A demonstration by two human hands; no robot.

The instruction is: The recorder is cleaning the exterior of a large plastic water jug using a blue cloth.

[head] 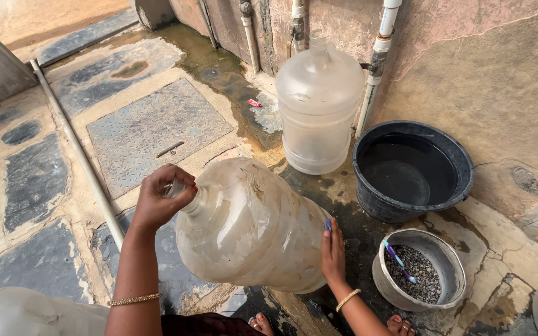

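A large cloudy plastic water jug [250, 227] lies tilted on its side in front of me, neck pointing left. My left hand [162, 199] is closed over the jug's mouth and neck. My right hand [333, 252] presses flat against the jug's base at the right, fingers together. A gold bangle sits on each wrist. My toes show below the jug.
A second translucent jug [319, 109] stands upright by the wall pipes [378, 56]. A black bucket [463, 155] with water is at the right. A small grey bowl [384, 274] holds gravel and a toothbrush [400, 261]. A metal hatch [157, 130] and a ground pipe [76, 149] lie left. The floor is wet.
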